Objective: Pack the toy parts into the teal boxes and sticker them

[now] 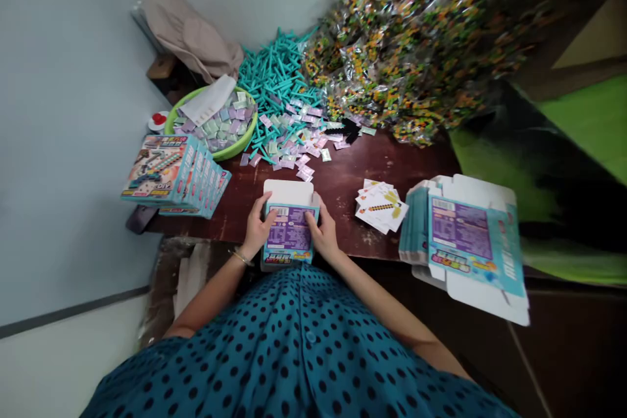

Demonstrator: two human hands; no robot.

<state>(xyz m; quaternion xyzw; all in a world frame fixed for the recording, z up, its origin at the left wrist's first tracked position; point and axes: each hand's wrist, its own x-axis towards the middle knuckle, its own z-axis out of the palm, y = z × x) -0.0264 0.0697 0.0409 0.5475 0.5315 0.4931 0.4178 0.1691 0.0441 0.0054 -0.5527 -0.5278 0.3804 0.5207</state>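
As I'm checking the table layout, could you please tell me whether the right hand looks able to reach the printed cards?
Probably yes: tabletop alone shows between the right hand and the printed cards, though that hand holds the box.

Muted light covers the box (289, 238) in the grip, its large lettering clearer than its soft small print. Left of the grip, the pale wall (63, 111) is brighter; far to the upper right, everything sinks into near-black. Glare flecks the clear bags (392, 65) beyond the grip, which smear rightward, as does the green surface (588, 124). Wide-angle stretch distorts the edges. Below right, the floor (484, 346) lies in deep shadow.
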